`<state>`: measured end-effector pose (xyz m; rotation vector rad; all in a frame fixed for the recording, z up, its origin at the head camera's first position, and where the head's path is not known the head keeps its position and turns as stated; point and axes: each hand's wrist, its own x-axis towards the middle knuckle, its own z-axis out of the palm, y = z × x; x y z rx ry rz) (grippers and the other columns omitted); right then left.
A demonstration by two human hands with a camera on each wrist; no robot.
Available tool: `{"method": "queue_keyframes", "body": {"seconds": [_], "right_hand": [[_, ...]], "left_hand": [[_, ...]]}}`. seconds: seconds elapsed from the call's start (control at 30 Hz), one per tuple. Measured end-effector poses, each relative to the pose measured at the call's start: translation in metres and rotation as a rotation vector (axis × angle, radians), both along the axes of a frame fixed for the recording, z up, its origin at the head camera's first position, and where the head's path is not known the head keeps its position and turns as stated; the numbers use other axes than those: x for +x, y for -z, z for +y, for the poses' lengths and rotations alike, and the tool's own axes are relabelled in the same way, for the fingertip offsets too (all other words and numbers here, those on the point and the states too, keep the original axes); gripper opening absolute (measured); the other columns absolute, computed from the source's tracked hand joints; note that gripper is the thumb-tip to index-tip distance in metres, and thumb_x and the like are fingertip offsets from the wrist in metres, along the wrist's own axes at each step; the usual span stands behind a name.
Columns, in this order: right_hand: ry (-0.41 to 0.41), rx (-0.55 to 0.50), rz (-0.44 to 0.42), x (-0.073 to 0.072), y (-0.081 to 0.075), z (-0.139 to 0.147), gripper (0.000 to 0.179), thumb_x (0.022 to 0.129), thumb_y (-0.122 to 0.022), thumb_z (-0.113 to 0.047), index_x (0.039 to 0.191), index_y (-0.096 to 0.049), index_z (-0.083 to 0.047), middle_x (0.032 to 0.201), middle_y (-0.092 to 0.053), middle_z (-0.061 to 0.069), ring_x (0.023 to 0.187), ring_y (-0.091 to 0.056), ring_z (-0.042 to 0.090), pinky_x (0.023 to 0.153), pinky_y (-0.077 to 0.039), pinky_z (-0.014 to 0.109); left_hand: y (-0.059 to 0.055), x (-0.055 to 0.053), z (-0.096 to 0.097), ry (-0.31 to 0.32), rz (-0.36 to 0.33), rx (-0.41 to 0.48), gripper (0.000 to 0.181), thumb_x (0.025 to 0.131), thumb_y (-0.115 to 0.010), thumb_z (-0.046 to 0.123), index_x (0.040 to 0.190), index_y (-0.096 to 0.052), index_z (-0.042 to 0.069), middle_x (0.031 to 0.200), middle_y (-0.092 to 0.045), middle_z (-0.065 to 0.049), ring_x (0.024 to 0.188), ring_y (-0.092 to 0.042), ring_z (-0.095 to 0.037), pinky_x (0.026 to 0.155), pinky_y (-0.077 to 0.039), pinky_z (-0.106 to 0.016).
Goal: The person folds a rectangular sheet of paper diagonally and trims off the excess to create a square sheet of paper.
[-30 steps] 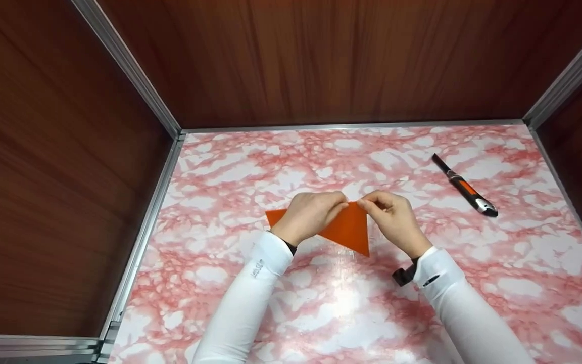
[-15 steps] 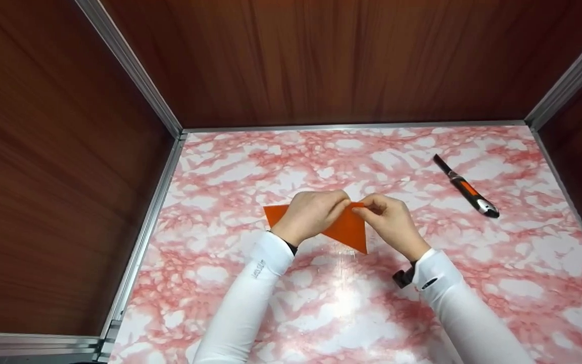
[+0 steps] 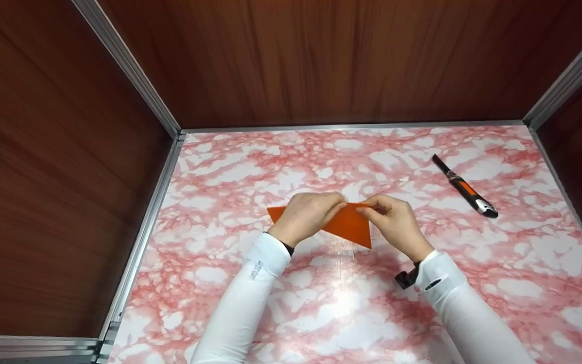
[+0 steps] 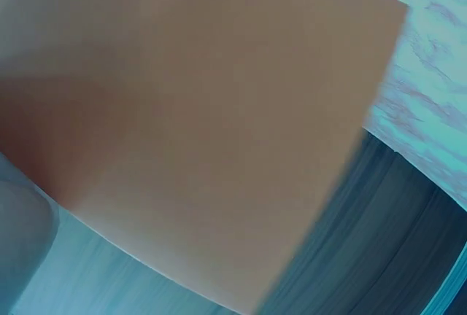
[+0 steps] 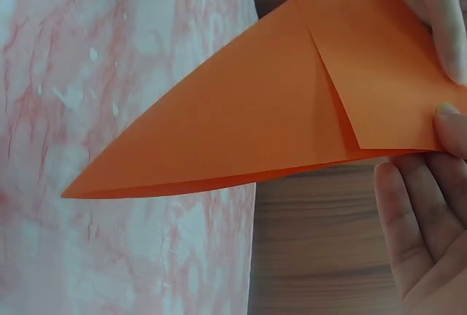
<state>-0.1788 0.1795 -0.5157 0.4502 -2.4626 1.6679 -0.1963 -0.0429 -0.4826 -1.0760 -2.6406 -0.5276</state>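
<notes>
A sheet of orange paper [image 3: 349,226], folded with a layered flap, is held up above the table between both hands. My left hand [image 3: 311,215] grips its top edge with fingertips and thumb, covering the middle of the sheet. At the right end of that edge, my right hand [image 3: 394,222] pinches the paper between thumb and fingers. In the right wrist view the flap of the orange paper [image 5: 372,74] overlaps a long part that narrows to a point. There, the right thumb [image 5: 451,129] lies on the flap and other fingers sit behind it. Paper fills most of the left wrist view.
A black utility knife [image 3: 467,189] with an orange inlay lies at the right of the table. The red-and-white marbled table [image 3: 250,167] is bounded by wood-grain panels [image 3: 311,60] and metal rails [image 3: 351,126] at the back and sides.
The paper's lower right corner has risen slightly. My right fingers have shifted a little at the top edge, where a narrow folded strip now shows. The left hand stays nearly in place.
</notes>
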Motion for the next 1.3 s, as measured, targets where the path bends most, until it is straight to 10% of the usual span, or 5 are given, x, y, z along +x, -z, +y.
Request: {"method": "queue_keyframes", "body": {"seconds": [0.53,1.3], "right_hand": [[-0.005,-0.012,0.008,0.018,-0.033,-0.002,0.008,0.09,-0.07,-0.008,0.094,-0.074,-0.003,0.091,-0.072,0.006,0.082,-0.067,0.017,0.074,-0.052,0.022],[0.081,-0.035,-0.034,0.016,-0.028,0.014,0.01,0.089,-0.072,-0.013,0.095,-0.075,-0.006,0.092,-0.072,0.003,0.08,-0.065,0.017,0.069,-0.05,0.02]], "left_hand": [[0.0,0.001,-0.013,0.012,-0.016,0.008,0.018,0.101,-0.053,0.032,0.104,-0.068,0.021,0.078,-0.066,0.014,0.065,-0.059,-0.004,0.064,-0.049,-0.026],[0.004,-0.001,-0.032,-0.03,-0.018,0.015,0.019,0.103,-0.05,0.031,0.102,-0.066,0.02,0.079,-0.064,0.014,0.063,-0.054,-0.002,0.062,-0.048,-0.025]]}}
